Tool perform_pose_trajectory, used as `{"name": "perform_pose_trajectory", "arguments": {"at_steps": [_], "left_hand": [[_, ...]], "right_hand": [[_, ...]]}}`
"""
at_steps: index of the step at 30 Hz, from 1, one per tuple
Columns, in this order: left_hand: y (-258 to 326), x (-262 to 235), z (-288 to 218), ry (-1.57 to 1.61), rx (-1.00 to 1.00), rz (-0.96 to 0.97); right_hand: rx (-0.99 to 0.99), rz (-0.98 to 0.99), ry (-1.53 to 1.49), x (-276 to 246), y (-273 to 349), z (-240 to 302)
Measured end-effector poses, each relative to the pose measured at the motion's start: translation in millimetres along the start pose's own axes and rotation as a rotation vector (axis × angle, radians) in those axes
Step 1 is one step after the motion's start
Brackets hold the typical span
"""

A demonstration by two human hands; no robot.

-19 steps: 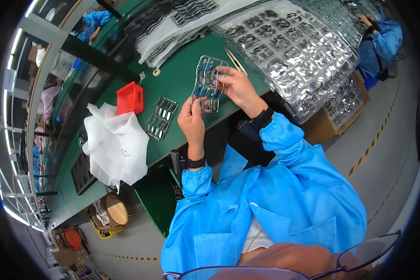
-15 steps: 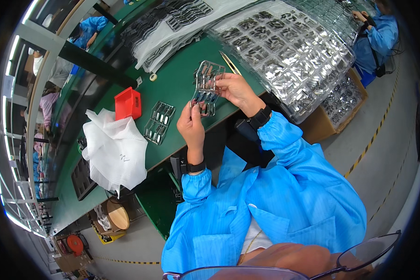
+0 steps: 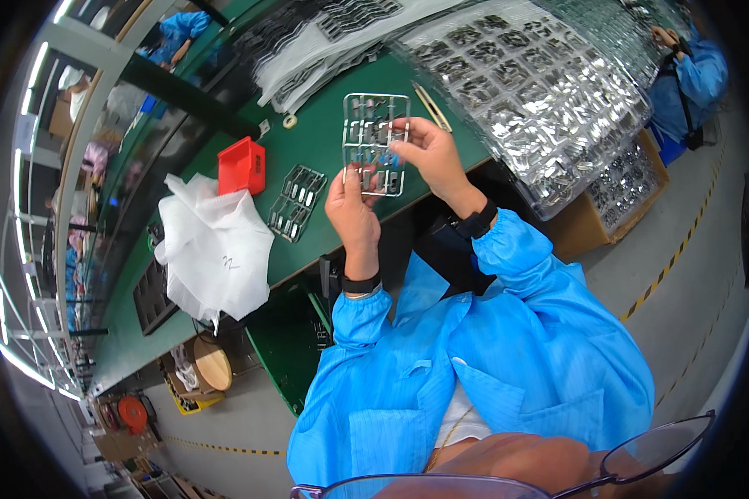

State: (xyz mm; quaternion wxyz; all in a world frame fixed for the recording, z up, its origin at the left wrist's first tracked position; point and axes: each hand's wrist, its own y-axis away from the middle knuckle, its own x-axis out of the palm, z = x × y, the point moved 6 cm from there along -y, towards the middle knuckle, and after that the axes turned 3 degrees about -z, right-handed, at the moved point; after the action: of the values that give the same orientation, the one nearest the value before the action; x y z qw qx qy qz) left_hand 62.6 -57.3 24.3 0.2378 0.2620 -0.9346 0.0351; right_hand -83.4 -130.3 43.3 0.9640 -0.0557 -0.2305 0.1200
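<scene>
Between both hands I hold up a silvery rectangular frame with rows of small metal parts joined in it. My left hand pinches its lower left corner, thumb on the near face. On its right edge, about midway up, my right hand grips it between thumb and fingers. A similar dark frame with shiny parts lies on the green table, to the left of my left hand. Beyond my right hand rests a yellowish pointed tool, perhaps tweezers.
A red bin and a crumpled white foam sheet lie to the left. At the right are clear compartment trays of metal pieces above a cardboard box. Stacked frames on white sheets lie at the back. A co-worker sits far right.
The frame has turned from a slanted, edge-on pose to face me nearly flat. Both hands still hold it; the whole view has shifted slightly.
</scene>
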Motion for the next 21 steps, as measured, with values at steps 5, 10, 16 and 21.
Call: {"name": "perform_pose_trajectory", "arguments": {"at_steps": [5, 10, 16, 21], "left_hand": [[2, 1, -1, -0.053, 0.080, -0.003], [2, 8, -3, -0.165, 0.244, 0.053], [-14, 12, -2, -0.334, 0.300, 0.028], [-22, 15, 5, -0.270, 0.218, 0.032]], "right_hand": [[0.075, -0.110, 0.013, -6, 0, -13], [0.157, -0.167, -0.009, -6, -5, -24], [0.356, -0.256, -0.100, -4, -27, -50], [0.375, -0.317, -0.103, -8, -37, -59]]}}
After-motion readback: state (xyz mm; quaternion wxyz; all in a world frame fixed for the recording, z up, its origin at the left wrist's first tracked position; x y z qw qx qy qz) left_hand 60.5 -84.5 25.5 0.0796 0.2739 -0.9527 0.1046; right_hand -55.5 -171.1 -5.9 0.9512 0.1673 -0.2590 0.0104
